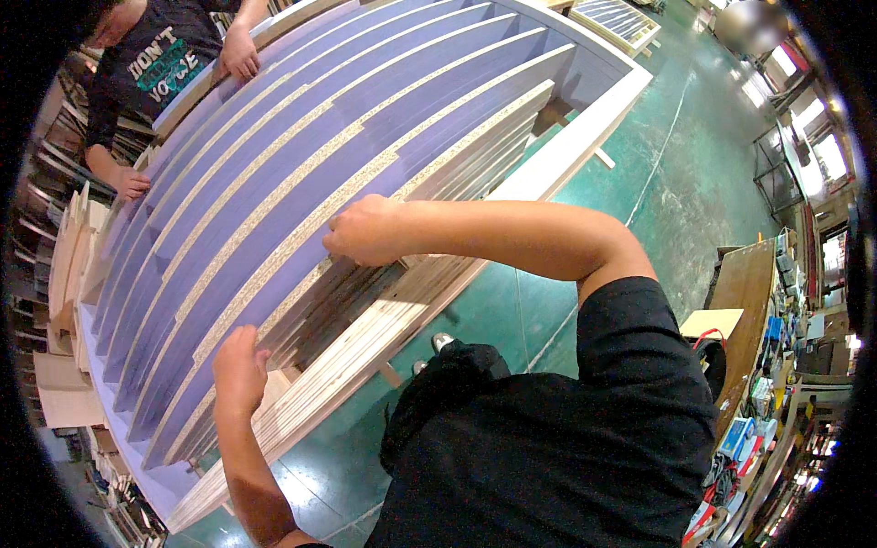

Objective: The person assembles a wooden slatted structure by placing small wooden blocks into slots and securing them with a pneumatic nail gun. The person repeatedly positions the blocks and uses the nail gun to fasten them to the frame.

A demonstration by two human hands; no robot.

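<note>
A row of curved boards (299,174) stands on edge inside a large wooden frame (585,114). Their sides look pale violet and their top edges show speckled chipboard. My right hand (367,230) is closed over one of the nearer curved boards (306,285), fingers bent down at its upper edge. Lower left, my left hand (239,370) grips the same board toward its other end, thumb apart on the near side. The fingertips of both hands are partly hidden. Between this board and the near frame rail (370,336) lies a dark gap.
Across the frame a person (174,55) in a dark shirt rests both hands on the far boards. Loose wood pieces (68,274) are stacked at the left. A bench (744,301) with tools stands at the right, beyond the green floor (639,173).
</note>
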